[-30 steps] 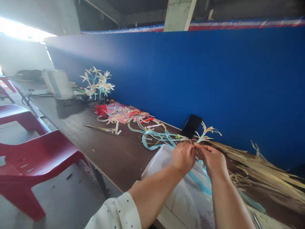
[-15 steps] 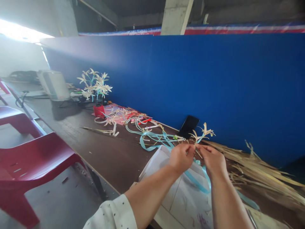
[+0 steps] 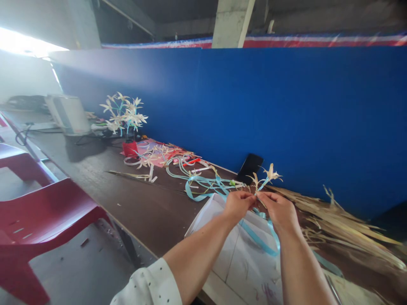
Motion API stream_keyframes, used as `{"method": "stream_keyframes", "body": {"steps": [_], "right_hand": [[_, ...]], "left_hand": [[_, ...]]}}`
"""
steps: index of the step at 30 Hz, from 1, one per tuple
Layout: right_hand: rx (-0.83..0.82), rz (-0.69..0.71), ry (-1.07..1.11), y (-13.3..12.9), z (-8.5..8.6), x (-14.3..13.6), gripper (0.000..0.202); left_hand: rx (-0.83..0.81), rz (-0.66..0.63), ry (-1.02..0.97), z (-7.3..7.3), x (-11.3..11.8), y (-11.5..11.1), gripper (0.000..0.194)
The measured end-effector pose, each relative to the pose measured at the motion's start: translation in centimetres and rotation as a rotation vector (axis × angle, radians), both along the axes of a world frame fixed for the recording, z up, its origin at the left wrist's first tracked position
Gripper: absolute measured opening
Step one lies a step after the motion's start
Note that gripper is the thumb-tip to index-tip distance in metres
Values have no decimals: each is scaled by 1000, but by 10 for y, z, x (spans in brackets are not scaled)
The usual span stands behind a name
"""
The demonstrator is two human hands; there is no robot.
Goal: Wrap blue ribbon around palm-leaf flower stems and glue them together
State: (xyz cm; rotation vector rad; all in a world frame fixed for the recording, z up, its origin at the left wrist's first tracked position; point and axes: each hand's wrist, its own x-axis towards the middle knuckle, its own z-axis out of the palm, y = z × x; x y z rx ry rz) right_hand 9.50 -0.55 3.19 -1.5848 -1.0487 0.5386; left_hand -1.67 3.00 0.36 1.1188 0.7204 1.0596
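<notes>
Red chairs [image 3: 54,212] and a blue partition [image 3: 286,106] border the brown table [image 3: 136,199].

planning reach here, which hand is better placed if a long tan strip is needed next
Likely the right hand: the long tan strips lie off to its right, while the left hand is farther away. Both hands meet at the flower stem, though.

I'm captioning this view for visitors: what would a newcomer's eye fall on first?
Probably the broad blue partition, which spans the view behind the long brown table. In front of its left part, pale artificial flowers stand above a red base. Nearer, the left hand and right hand meet fingertip to fingertip at the foot of a small flower spray, with light blue ribbon below them.
</notes>
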Motion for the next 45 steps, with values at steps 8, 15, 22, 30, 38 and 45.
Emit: {"method": "stream_keyframes", "body": {"steps": [8, 15, 22, 30, 38, 45], "right_hand": [[15, 41, -89, 3, -8, 9, 45], [28, 126, 43, 5, -9, 8, 42], [-29, 74, -180, -1, -3, 8, 45], [-63, 23, -325, -5, 5, 4, 40], [-58, 10, -321, -3, 5, -2, 35], [-48, 18, -323, -3, 3, 1, 39]], "left_hand": [[113, 130, 166, -5, 1, 1, 21], [257, 234, 348, -1, -3, -7, 22], [514, 317, 601, 1, -10, -13, 25], [628, 306, 743, 4, -12, -12, 26], [644, 347, 806, 3, -10, -11, 27], [637, 354, 720, 4, -11, -11, 22]]}}
